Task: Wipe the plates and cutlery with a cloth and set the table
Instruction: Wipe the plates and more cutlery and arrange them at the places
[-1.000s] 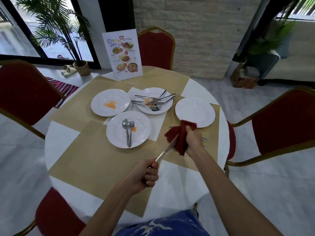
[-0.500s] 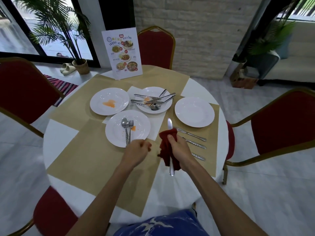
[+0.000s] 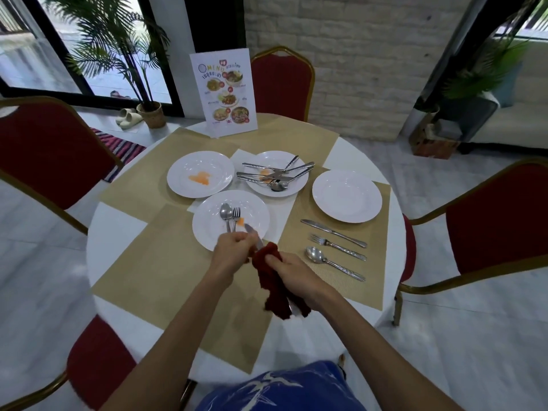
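My left hand [image 3: 234, 253] pinches a table knife [image 3: 251, 230] by its blade end, over the near edge of a smeared white plate [image 3: 207, 229] that holds a spoon and a fork. My right hand [image 3: 296, 275] grips a dark red cloth [image 3: 274, 287] wrapped round the knife's handle end. A clean plate [image 3: 347, 195] sits on the right placemat, with a knife [image 3: 333, 229], a fork [image 3: 338, 247] and a spoon [image 3: 335, 264] laid beside it. Two more plates stand farther back: one [image 3: 200, 167] with an orange smear, one [image 3: 284, 189] heaped with several pieces of cutlery.
The round white table [image 3: 118, 229] carries tan placemats and a standing menu card [image 3: 224, 91] at its far side. Red chairs [image 3: 47, 149] with gold frames ring the table. Potted plants stand by the window and at the right wall.
My left hand let go of the knife's handle and now holds its blade end. My right hand turned the knife in the cloth, which now covers the handle end, nearer to me.
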The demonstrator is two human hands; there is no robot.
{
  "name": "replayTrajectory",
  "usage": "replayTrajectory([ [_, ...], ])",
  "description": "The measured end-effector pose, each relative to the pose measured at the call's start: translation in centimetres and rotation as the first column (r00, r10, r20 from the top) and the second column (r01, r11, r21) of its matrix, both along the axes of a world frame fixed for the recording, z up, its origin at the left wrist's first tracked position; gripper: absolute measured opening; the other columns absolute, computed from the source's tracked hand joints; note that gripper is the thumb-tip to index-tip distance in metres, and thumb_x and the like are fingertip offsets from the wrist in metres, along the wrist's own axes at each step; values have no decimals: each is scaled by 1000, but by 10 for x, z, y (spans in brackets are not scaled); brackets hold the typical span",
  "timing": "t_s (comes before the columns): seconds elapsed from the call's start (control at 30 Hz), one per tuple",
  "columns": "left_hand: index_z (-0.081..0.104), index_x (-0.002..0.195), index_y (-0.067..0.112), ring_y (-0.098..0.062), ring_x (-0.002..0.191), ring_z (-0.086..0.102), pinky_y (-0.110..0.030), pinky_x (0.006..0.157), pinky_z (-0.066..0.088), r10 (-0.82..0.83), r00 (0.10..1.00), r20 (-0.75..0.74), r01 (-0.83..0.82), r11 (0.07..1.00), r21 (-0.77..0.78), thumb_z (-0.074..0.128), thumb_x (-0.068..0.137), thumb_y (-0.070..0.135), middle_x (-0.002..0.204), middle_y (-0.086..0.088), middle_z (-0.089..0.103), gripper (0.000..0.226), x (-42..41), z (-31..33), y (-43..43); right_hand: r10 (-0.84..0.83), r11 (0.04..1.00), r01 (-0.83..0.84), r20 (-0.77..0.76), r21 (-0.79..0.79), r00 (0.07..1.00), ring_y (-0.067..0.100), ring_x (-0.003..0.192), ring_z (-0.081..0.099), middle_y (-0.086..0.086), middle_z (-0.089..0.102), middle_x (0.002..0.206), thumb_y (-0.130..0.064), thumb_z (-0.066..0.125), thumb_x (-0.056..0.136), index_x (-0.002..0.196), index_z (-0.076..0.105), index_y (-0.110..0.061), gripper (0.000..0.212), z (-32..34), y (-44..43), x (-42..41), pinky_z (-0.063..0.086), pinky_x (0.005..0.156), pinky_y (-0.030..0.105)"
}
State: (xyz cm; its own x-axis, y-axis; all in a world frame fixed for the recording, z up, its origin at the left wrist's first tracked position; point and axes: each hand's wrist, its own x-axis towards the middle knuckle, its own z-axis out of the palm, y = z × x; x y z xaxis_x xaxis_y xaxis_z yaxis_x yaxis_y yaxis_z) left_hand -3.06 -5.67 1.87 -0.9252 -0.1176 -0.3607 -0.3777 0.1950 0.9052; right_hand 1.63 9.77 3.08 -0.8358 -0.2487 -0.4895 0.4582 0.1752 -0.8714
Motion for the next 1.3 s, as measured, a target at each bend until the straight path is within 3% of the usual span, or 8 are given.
replayTrajectory([
  [0.27, 73, 66, 12, -17, 65, 63, -36, 70, 53, 184, 983, -18, -185, 980, -79, 65, 93, 28, 61, 1, 67, 33, -2, -5, -31, 99, 988, -98, -5, 123, 995, 14, 78, 69, 1, 72, 89, -35, 44, 108, 100, 65, -21, 26, -5, -4, 15, 56, 78, 34],
  [0.43, 68, 61, 6, -12, 56, 60, -42, 71, 58, -51, 999, -16, 47, 975, -218, 65, 91, 27, 56, 1, 64, 37, 5, -9, -15, -14, 1000, 14, 54, 11, 998, 19, 67, 66, 7, 67, 82, -32, 42, 109, 106, 63, -13, 29, -7, -21, 16, 58, 64, 34],
  [0.53, 74, 64, 10, -19, 62, 63, -42, 73, 58, 117, 992, -42, -123, 969, -215, 65, 91, 28, 58, 0, 68, 33, -7, -10, -38, 76, 992, -78, 21, 95, 997, 14, 75, 69, 3, 71, 92, -35, 42, 108, 107, 63, -19, 26, -10, -14, 20, 57, 73, 28],
  [0.63, 75, 80, 3, -24, 69, 65, -44, 76, 59, 233, 972, -5, -233, 970, -72, 59, 97, 24, 70, -7, 71, 31, -5, -10, -30, 66, 993, -68, 31, 95, 997, 17, 83, 71, 3, 73, 95, -37, 42, 108, 110, 64, -19, 29, -14, -15, 18, 58, 84, 34],
  [0.73, 74, 98, -3, -25, 84, 70, -33, 73, 61, 39, 992, 122, -59, 985, 162, 57, 100, 20, 91, -14, 75, 29, 6, -8, -8, -44, 999, 44, 29, 18, 999, 16, 74, 69, 4, 71, 88, -40, 40, 109, 112, 65, -16, 35, -14, -22, 13, 60, 71, 32],
  [0.83, 77, 99, 2, -23, 89, 71, -27, 70, 59, -104, 988, 116, 84, 983, 166, 65, 96, 20, 96, -18, 76, 22, 13, -12, -7, -99, 994, 101, 30, -49, 995, 16, 73, 70, 6, 72, 85, -40, 39, 110, 117, 66, -17, 36, -17, -24, 9, 62, 73, 36],
  [1.1, 73, 94, -5, -25, 80, 73, -33, 72, 61, 90, 991, 100, -116, 951, 286, 61, 98, 13, 88, -18, 76, 21, 22, -25, -28, 54, 998, -57, 80, 37, 995, 16, 83, 69, 2, 72, 91, -42, 43, 108, 108, 68, -21, 33, -28, -16, 16, 56, 81, 31],
  [1.3, 74, 93, -1, -18, 67, 65, -31, 61, 58, 228, 972, 55, -232, 969, 81, 67, 95, 18, 81, -11, 72, 20, 28, -36, -72, -107, 994, 110, 230, -2, 967, 23, 56, 65, 12, 67, 82, -25, 45, 108, 102, 63, -3, 30, -36, 5, 12, 55, 57, 32],
])
